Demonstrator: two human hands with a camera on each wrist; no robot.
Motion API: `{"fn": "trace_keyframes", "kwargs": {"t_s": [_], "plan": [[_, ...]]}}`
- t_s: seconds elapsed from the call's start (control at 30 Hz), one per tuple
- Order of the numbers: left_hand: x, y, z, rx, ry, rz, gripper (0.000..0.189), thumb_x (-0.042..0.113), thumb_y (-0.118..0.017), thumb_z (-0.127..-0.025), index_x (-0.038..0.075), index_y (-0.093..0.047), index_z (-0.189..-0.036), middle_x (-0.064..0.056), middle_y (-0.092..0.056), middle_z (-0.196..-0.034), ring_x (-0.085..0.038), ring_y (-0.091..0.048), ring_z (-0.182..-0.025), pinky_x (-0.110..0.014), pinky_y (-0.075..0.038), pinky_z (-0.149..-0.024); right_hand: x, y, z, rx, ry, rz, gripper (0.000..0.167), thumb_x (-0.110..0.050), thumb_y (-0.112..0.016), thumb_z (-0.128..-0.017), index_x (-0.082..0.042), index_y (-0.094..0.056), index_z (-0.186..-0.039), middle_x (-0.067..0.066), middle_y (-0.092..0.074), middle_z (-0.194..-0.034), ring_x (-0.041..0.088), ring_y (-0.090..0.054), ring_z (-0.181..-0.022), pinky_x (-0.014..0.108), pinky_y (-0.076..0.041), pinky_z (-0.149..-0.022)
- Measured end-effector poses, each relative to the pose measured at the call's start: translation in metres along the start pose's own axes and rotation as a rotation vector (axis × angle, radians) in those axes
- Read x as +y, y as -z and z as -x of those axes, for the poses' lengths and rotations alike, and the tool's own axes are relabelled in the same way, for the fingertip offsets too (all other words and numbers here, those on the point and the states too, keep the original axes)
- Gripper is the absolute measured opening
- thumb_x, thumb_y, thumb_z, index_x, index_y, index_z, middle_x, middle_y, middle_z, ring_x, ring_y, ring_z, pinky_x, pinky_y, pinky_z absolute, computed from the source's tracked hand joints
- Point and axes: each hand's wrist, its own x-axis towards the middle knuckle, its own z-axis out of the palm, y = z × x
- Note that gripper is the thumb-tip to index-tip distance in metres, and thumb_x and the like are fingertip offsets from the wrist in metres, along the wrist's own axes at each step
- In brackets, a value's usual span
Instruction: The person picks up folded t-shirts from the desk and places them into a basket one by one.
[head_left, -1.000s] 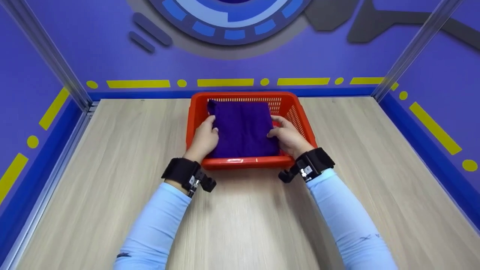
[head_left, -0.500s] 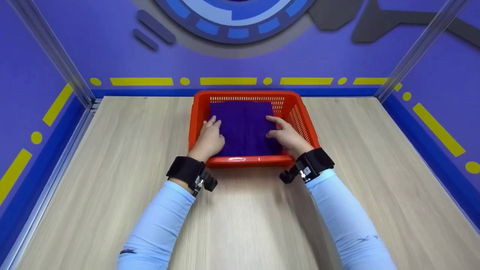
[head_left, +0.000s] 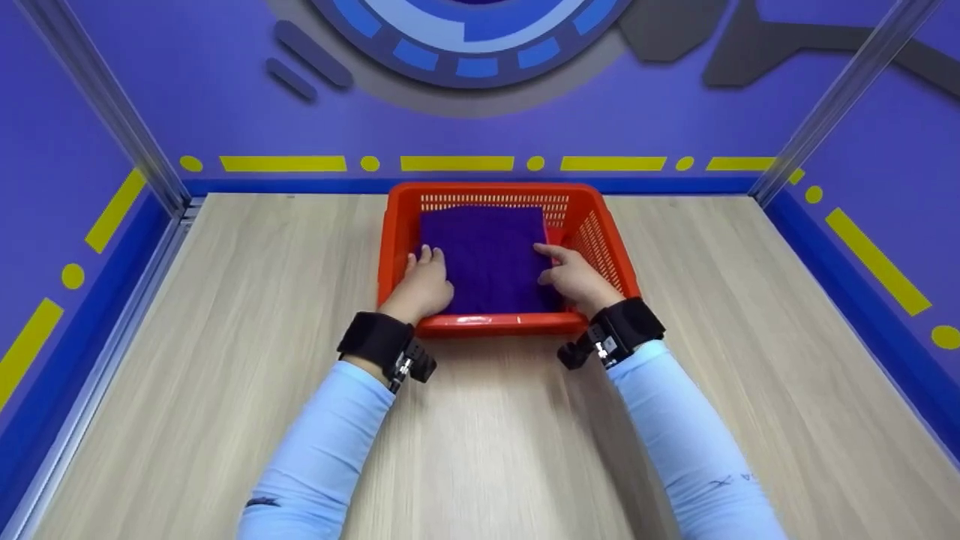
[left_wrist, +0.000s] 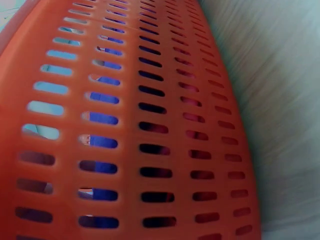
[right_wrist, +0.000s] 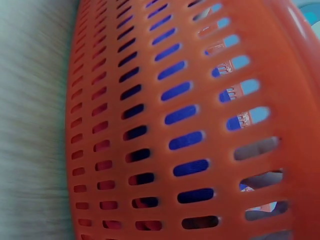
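A folded purple cloth (head_left: 491,259) lies flat inside a red-orange plastic basket (head_left: 510,322) in the head view. My left hand (head_left: 421,285) rests on the cloth's left side near the front corner, fingers extended toward the back. At the right edge of the cloth is my right hand (head_left: 581,279), its index finger stretched out and its thumb apart from it; neither curls round the fabric. Both wrist views look through the slotted basket wall, where bits of the purple cloth (right_wrist: 182,115) show through the holes. The fingertips' undersides are hidden.
The basket stands on a light wood-grain table (head_left: 480,435), close to the blue back wall (head_left: 480,135). Side walls with metal corner posts (head_left: 112,105) bound the table left and right. Each wrist wears a black camera strap (head_left: 375,341).
Both hands have let go of the cloth's side edges. The raised back-left corner now lies flat. My left hand has slid toward the front and slightly right; the right moved slightly forward.
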Motion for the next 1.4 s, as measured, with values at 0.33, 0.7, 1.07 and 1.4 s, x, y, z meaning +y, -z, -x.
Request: {"fn": "trace_keyframes", "kwargs": {"t_s": [0.33,0.7,1.07,1.4], "plan": [[0.004,-0.003,0.001,-0.037,0.017,-0.049,0.071,-0.003,-0.044,-0.094,-0.012,-0.011,-0.156,-0.033,-0.004,-0.163,-0.047,-0.002,-0.151,-0.045,-0.004,-0.125,0.000,0.001,0.006,-0.064,-0.038,0.098,0.075,0.009,-0.047,-0.092,-0.014,-0.029,-0.161,0.022,-0.023,-0.163,0.033,-0.040,-0.129,0.034,-0.038,-0.095],[0.002,-0.006,0.002,-0.047,0.045,-0.014,0.071,-0.003,-0.042,-0.095,-0.009,-0.009,-0.158,-0.029,-0.001,-0.164,-0.047,-0.001,-0.151,-0.046,-0.006,-0.125,0.000,-0.001,0.006,-0.093,-0.004,0.179,0.071,0.008,-0.040,-0.093,-0.010,-0.025,-0.161,0.019,-0.032,-0.159,0.029,-0.044,-0.127,0.033,-0.038,-0.100],[0.000,-0.010,0.005,0.396,-0.171,0.063,0.035,0.003,-0.054,-0.094,-0.005,-0.066,-0.126,-0.023,-0.061,-0.134,-0.037,-0.049,-0.134,-0.043,-0.031,-0.118,0.003,-0.002,0.001,0.095,0.086,0.082,0.053,0.000,-0.047,-0.097,-0.004,-0.049,-0.150,0.018,-0.048,-0.147,0.023,-0.055,-0.107,0.031,-0.047,-0.091],[-0.004,-0.016,0.020,0.715,-0.346,0.052,0.019,0.003,-0.054,-0.095,0.006,-0.073,-0.099,-0.010,-0.070,-0.098,-0.028,-0.066,-0.093,-0.040,-0.055,-0.080,0.006,-0.008,0.005,0.355,0.599,0.325,0.027,0.006,-0.056,-0.089,-0.002,-0.075,-0.105,0.014,-0.067,-0.108,0.024,-0.059,-0.093,0.033,-0.046,-0.081]]}}
